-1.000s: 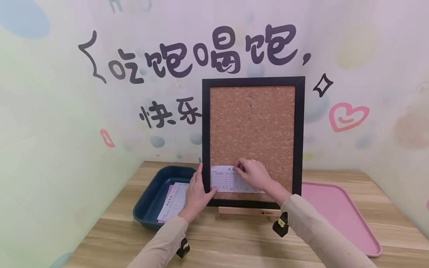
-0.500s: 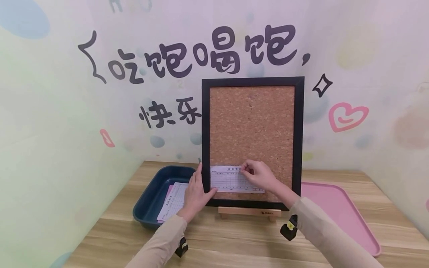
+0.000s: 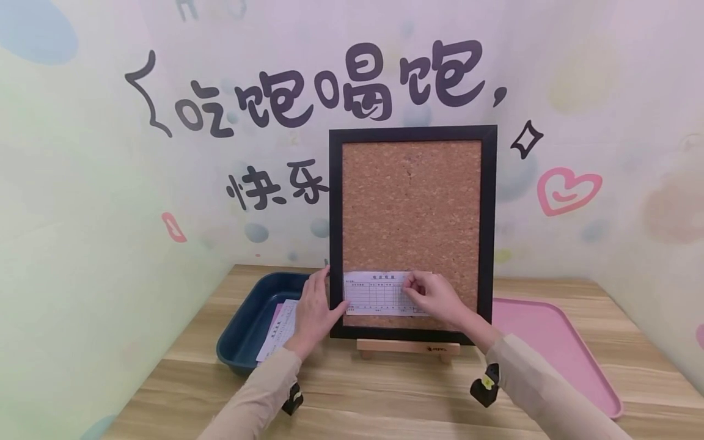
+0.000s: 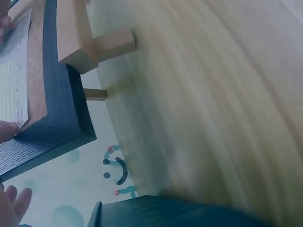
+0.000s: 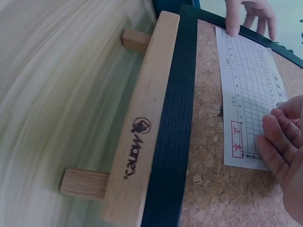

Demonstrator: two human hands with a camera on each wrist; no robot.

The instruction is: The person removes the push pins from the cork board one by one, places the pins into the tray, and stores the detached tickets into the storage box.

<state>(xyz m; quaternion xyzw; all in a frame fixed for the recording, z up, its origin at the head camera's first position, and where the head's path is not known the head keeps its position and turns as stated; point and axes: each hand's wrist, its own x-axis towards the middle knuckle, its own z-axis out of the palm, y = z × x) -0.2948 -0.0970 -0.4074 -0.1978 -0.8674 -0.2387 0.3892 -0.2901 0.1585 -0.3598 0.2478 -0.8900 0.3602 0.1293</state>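
A black-framed cork board stands on a small wooden easel. A white printed form slip lies flat on its lower cork. My left hand holds the frame's left edge; the thumb presses the slip's lower left corner, and the fingers pass beyond the edge. Near the slip's upper right part, my right hand pinches a small pale thing like a push pin against the paper. That thing is mostly hidden by the fingertips. In the right wrist view, a red stamp mark shows on the slip.
A dark blue tray with several paper slips stands left of the board. A pink tray lies on the right, partly behind the board. The wooden table ends at a decorated wall.
My right hand has moved right along the slip, baring more of its heading, and slightly down. My left hand keeps its place at the frame, its thumb shifted slightly. The slip stays put.
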